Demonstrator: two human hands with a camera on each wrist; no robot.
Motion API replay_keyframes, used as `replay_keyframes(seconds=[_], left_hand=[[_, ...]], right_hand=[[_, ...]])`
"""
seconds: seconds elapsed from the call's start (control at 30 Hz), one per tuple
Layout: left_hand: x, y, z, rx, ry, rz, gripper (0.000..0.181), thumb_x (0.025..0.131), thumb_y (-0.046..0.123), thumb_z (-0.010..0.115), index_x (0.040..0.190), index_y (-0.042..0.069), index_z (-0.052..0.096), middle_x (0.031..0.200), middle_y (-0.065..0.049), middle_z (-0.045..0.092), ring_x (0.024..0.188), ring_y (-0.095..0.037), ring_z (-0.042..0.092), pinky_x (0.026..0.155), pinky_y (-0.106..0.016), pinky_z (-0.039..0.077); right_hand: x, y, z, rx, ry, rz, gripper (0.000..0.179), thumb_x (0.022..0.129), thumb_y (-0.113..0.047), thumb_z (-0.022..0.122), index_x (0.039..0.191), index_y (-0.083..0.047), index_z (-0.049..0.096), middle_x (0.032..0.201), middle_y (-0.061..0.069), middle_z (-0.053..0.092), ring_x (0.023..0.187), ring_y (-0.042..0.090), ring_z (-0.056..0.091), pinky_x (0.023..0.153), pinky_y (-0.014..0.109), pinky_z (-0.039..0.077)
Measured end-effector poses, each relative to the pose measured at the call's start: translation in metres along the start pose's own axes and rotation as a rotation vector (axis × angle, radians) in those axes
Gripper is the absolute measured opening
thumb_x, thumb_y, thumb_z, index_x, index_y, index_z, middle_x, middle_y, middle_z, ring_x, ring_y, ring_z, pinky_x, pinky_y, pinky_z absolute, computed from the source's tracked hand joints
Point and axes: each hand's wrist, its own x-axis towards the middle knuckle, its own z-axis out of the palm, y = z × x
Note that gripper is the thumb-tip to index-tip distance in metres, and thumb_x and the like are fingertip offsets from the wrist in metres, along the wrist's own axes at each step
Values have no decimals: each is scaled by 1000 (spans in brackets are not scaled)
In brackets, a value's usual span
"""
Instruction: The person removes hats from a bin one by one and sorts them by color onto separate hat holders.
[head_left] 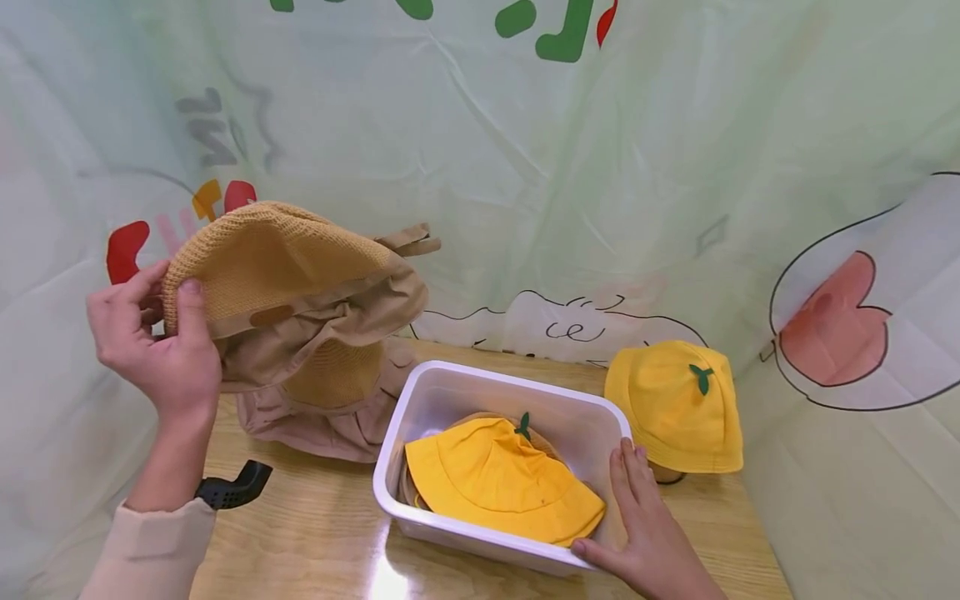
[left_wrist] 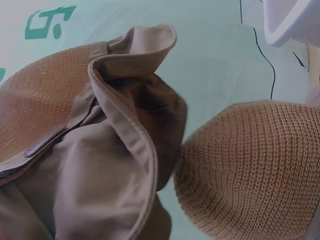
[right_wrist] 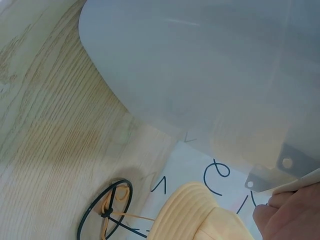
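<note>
In the head view my left hand point(head_left: 168, 342) pinches the edge of a tan knit sun hat point(head_left: 277, 262) with a ruffled beige cloth brim, thumb in front. This hat is raised and tilted, and the left wrist view shows its brim point(left_wrist: 107, 165). Below it a similar tan hat point(head_left: 337, 375) stands on the table, partly hidden; its knit crown point(left_wrist: 255, 170) shows close up. My right hand point(head_left: 648, 529) rests against the right front corner of a white plastic bin point(head_left: 517, 379), fingers fairly straight along the rim. A yellow hat point(head_left: 502, 483) lies flattened in the bin.
Another yellow hat point(head_left: 675, 408) with a green sprout sits behind the bin's right side, on a stand with a black wire ring point(right_wrist: 107, 212). The wooden table point(head_left: 300, 533) meets a printed curtain point(head_left: 487, 167) at the back and sides.
</note>
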Motion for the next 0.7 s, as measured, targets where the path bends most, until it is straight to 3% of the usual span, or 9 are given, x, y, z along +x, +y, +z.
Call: replay_keyframes(seconds=[0.17, 0.3, 0.57, 0.7], left_hand=[[2, -12, -1, 3, 31, 7, 25, 84, 18, 73, 102, 1, 76, 91, 15, 52, 81, -7, 53, 60, -14, 33], [-2, -16, -4, 28, 2, -15, 27, 85, 18, 72, 107, 2, 74, 95, 16, 53, 85, -6, 53, 63, -17, 34], [-7, -16, -11, 71, -157, -31, 34, 88, 20, 71, 115, -1, 68, 103, 21, 54, 86, -4, 53, 65, -17, 39], [-4, -12, -13, 84, -273, -17, 37, 88, 18, 71, 116, -6, 65, 102, 23, 53, 84, -1, 52, 66, -16, 40]], right_hand=[[1, 0, 1, -3, 12, -11, 120, 78, -58, 77, 160, -6, 7, 168, 12, -8, 153, 32, -12, 109, 74, 19], [1, -1, 1, -4, 11, -14, 120, 78, -58, 77, 161, -8, 6, 168, 13, -7, 153, 33, -12, 107, 75, 21], [1, -2, -1, -24, -3, -13, 120, 79, -60, 75, 161, -12, 4, 168, 14, -7, 153, 33, -12, 108, 75, 20], [6, -6, -16, -73, -72, -20, 115, 79, -64, 73, 161, -10, 13, 166, 21, 0, 152, 41, -5, 112, 72, 17]])
